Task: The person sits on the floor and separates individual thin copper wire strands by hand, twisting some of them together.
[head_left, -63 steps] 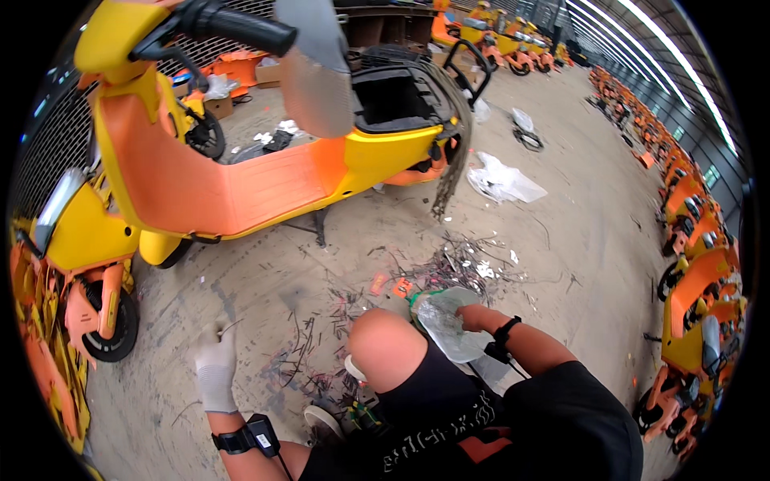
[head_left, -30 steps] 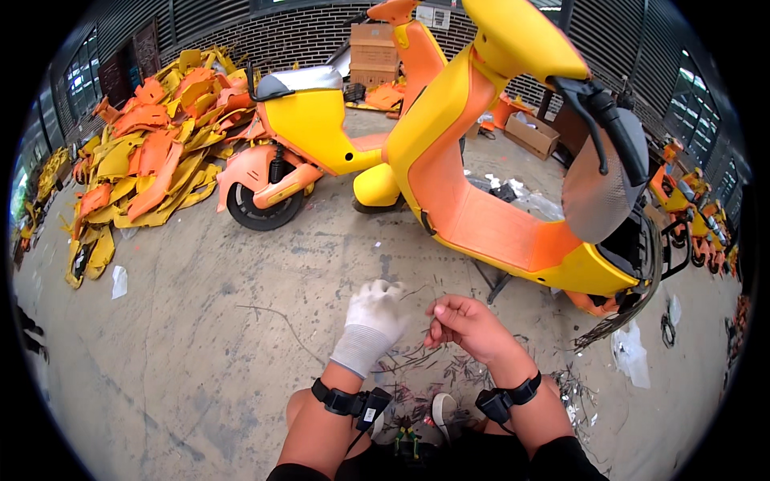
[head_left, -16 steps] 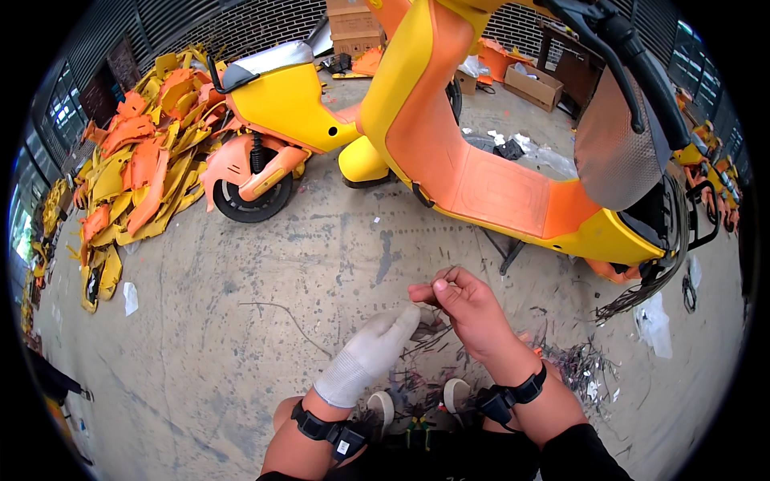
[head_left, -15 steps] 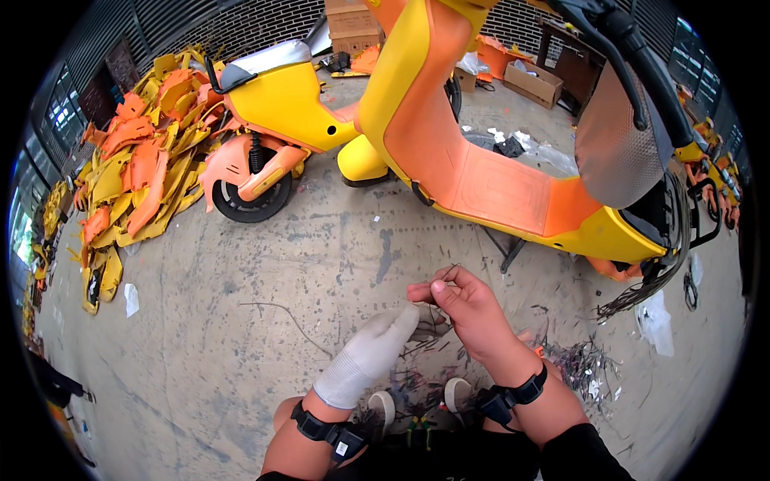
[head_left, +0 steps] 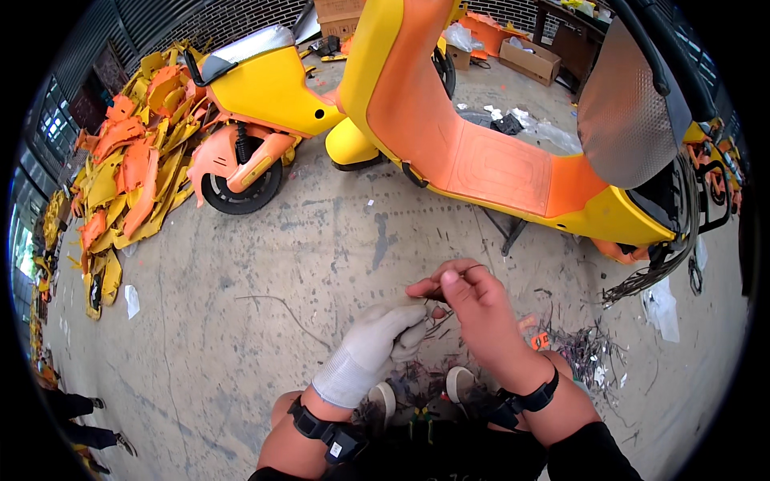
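My left hand (head_left: 381, 333), in a pale grey glove, meets my bare right hand (head_left: 473, 301) above the floor. The fingertips of both hands come together around a thin dark wire (head_left: 427, 302), most of which they hide. My right thumb presses against the curled fingers, and the gloved fingers are bent in a pinch. A long thin wire (head_left: 281, 301) curves over the floor left of the glove. Cut wire scraps (head_left: 589, 353) lie in a tangle to the right of my right forearm, with more around my shoes.
Ahead stands a yellow and orange scooter (head_left: 501, 172), with a bundle of dark cables (head_left: 654, 280) hanging at its right end. Another scooter (head_left: 265, 88) stands behind left, beside a heap of body panels (head_left: 132, 168). Cardboard boxes (head_left: 529, 62) sit far back. Someone's legs (head_left: 88, 433) show lower left.
My right hand has turned slightly and its fingers have closed in more. The gloved fingers have curled closer to it. The whole view has shifted a little.
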Action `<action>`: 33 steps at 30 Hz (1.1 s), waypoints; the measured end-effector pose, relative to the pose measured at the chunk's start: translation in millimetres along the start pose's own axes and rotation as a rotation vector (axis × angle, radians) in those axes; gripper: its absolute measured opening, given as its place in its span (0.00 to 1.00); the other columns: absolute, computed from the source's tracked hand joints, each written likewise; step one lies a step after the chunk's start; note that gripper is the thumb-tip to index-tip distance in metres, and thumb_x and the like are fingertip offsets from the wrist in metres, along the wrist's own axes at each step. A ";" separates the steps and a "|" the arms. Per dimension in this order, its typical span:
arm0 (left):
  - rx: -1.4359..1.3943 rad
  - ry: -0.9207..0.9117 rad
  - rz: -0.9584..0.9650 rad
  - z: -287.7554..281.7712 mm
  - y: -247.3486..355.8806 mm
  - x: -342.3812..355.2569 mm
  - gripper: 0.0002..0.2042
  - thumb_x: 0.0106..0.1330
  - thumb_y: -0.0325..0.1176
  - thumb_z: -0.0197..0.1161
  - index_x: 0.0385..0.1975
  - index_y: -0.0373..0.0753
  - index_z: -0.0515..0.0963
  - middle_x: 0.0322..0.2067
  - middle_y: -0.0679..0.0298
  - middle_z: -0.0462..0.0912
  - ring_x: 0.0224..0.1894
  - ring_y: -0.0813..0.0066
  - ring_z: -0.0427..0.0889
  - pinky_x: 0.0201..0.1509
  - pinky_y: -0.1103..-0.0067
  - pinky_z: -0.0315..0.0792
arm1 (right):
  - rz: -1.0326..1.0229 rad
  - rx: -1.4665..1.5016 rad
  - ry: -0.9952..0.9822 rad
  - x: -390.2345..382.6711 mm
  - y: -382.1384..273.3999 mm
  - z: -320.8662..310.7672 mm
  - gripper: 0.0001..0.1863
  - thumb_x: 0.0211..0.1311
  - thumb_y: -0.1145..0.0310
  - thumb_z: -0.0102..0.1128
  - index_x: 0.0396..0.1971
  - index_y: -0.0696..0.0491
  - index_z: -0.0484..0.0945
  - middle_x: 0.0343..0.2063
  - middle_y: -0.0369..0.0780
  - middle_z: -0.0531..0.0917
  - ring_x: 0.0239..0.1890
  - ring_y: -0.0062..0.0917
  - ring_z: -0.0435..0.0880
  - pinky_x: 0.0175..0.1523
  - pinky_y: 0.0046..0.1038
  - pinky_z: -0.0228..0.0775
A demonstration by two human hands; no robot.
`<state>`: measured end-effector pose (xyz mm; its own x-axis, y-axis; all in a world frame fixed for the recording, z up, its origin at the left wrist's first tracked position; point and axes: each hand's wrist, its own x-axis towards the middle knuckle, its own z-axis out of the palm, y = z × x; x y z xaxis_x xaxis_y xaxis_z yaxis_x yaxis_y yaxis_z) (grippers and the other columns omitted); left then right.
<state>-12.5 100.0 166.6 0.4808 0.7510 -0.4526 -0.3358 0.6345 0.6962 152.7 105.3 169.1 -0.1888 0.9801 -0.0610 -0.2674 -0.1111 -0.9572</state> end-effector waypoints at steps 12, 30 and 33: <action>-0.123 -0.085 -0.011 -6.3 -17.4 -3.2 0.16 0.73 0.39 0.43 0.43 0.33 0.73 0.10 0.74 0.56 0.12 0.82 0.51 0.18 0.81 0.47 | 0.107 0.329 -0.078 -8.2 -4.6 -11.1 0.20 0.76 0.57 0.39 0.45 0.57 0.74 0.42 0.46 0.84 0.47 0.28 0.82 0.48 0.27 0.70; 0.050 0.054 0.031 4.2 -20.6 -2.1 0.08 0.61 0.26 0.51 0.35 0.28 0.74 0.17 0.66 0.69 0.17 0.81 0.64 0.23 0.84 0.59 | 0.073 0.428 -0.098 -9.3 -1.3 -11.0 0.18 0.77 0.55 0.39 0.39 0.54 0.71 0.25 0.37 0.76 0.44 0.32 0.81 0.41 0.33 0.73; 0.116 0.093 0.029 1.7 -25.8 1.0 0.08 0.61 0.25 0.51 0.35 0.29 0.74 0.18 0.65 0.71 0.18 0.80 0.66 0.23 0.84 0.61 | 0.046 0.485 -0.074 -9.9 0.6 -7.6 0.17 0.77 0.55 0.38 0.37 0.53 0.70 0.19 0.33 0.68 0.35 0.28 0.79 0.41 0.34 0.72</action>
<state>-2.0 84.0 149.1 0.3932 0.7859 -0.4772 -0.2501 0.5909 0.7671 161.6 96.9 167.0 -0.2729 0.9600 -0.0628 -0.6630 -0.2349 -0.7108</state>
